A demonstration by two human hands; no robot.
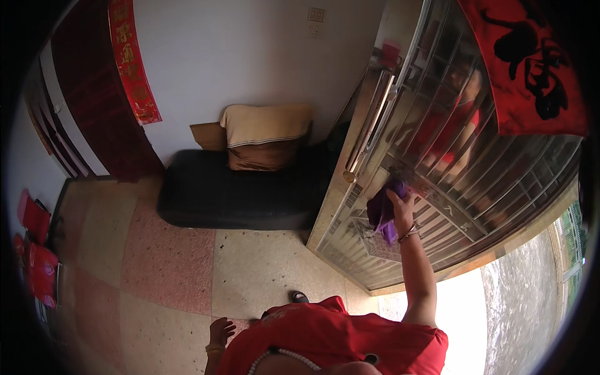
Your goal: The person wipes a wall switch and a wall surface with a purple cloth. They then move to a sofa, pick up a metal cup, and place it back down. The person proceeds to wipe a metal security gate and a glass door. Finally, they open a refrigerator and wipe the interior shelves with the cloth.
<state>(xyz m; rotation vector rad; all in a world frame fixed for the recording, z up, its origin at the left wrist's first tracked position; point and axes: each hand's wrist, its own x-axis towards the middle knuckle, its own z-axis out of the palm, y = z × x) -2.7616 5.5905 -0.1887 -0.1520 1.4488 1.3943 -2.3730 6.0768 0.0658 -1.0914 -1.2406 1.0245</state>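
My right hand [402,208] is shut on a bunched purple cloth [380,208], pressed against the metal door [450,206] near its lower middle. The door's shiny panel has upright bars, a raised crossband and a mirrored reflection of a person in red. Left of the cloth, a long polished door handle [372,124] runs up the door's edge. My left hand [222,331] hangs low at my side over the tiled floor, fingers apart and holding nothing.
A black padded bench [243,197] stands against the wall, bearing a brown cushion [262,157] with a beige cloth [267,123]. Red banners [133,70] hang on the wall and on the door's upper part. A red-covered chair [41,272] is at far left. Bright paved ground [520,290] lies beyond the doorway.
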